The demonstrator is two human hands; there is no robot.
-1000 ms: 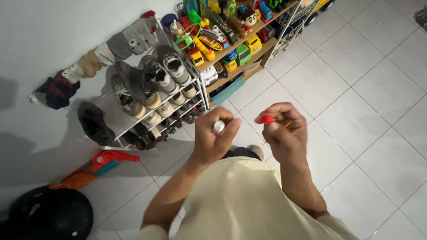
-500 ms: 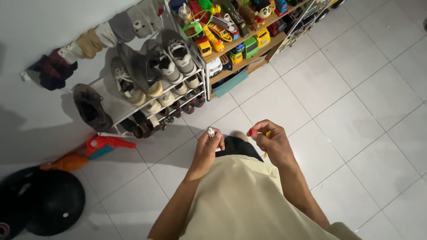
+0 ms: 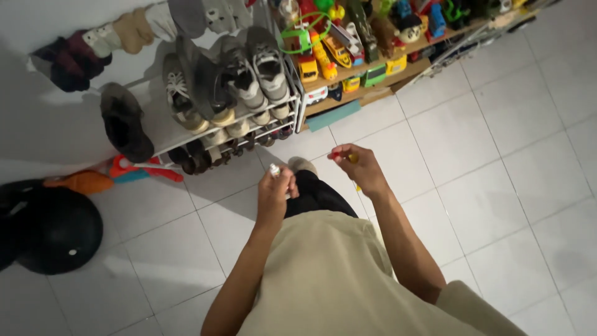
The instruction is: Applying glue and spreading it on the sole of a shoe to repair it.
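Closest to me is my beige shirt (image 3: pixel 348 280), with both forearms reaching out in front of it. My left hand (image 3: pixel 275 194) is curled shut around a small white vial (image 3: pixel 274 169), only its top showing above the fingers. My right hand (image 3: pixel 359 168) is pinched closed on a small red cap (image 3: pixel 336 154), held just beside the vial but apart from it; something yellowish shows under that hand, too blurred to name.

I judge the vial light and stiff, probably smooth and a bit slippery, so I would keep it wrapped around the body, low down, with the top left free. The cap is tiny and easy to drop; a fingertip pinch on its sides suits it.

Below the hands are my dark trousers and a foot on the white floor tiles (image 3: pixel 516 180). To my left lies a black helmet (image 3: pixel 59 233). Further off, a shoe rack (image 3: pixel 217 93) stands against the wall, and beside it a wooden shelf (image 3: pixel 373 78) crowded with bright toy cars.
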